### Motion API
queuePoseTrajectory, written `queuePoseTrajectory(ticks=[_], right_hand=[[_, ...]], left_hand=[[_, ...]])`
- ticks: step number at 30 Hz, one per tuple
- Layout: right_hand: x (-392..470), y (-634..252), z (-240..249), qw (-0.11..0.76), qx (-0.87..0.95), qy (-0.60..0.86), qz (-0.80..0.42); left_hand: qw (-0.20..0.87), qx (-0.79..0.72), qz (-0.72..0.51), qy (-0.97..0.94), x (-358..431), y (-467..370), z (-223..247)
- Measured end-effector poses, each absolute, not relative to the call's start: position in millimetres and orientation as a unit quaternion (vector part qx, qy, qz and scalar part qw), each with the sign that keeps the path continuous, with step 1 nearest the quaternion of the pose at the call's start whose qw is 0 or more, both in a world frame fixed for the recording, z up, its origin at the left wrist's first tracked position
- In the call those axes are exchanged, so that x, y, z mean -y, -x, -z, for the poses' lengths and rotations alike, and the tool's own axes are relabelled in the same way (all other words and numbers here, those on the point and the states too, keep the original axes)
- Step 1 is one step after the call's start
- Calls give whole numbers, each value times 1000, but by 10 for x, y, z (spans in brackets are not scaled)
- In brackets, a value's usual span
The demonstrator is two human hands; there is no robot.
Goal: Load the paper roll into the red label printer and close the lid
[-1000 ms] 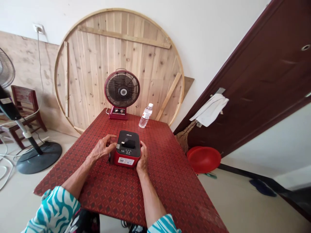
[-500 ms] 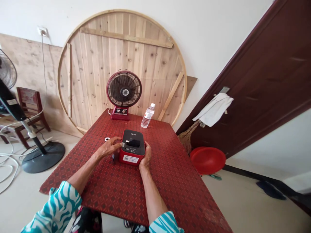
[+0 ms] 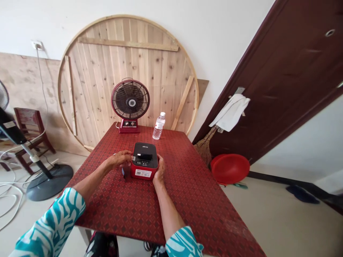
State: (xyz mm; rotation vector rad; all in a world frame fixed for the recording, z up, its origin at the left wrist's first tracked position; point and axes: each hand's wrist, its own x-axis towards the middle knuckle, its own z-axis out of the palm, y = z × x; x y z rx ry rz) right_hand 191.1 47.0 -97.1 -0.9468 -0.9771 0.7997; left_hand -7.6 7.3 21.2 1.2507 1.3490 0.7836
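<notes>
A red box with a black top (image 3: 145, 172) rests on the patterned red table (image 3: 187, 200), with a small black item (image 3: 145, 156) on its lid and a white label on its front. Along the box's right side lies my right hand (image 3: 159, 170), its fingers wrapped round the edge. My left hand (image 3: 122, 159) is at the box's left side, fingertips near a small clear strip (image 3: 133, 158) at the lid's edge; the fingers are bent and somewhat apart. Just below the left hand, a dark object (image 3: 123, 172) stands beside the box, partly hidden.
Behind the box are a red fan (image 3: 130, 103) and a clear water bottle (image 3: 159, 126). A round wooden board (image 3: 102, 78) leans on the wall. A standing fan base (image 3: 49, 182) is at left; a red basin (image 3: 230, 169) and broom (image 3: 205, 148) are at right.
The view has shifted slightly. My left hand's fingertips have drawn back a little to the left from the lid. My right hand stays on the box's right side.
</notes>
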Motion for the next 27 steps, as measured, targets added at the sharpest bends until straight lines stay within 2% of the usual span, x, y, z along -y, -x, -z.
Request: queuePoseTrajectory(ticks=[8,22,27], right_hand=[[-450,-1902,954,704,424,427,-378],[-453,-1904,918,704,427,444,-353],[-241,-1956,424,748,396,428,-318]], left_hand=[[599,-556,-335,-468,-168,39,-123],[571,-577,-308,-497,-177,40,-139],[565,-579,-316,-495,-113,60,-196]])
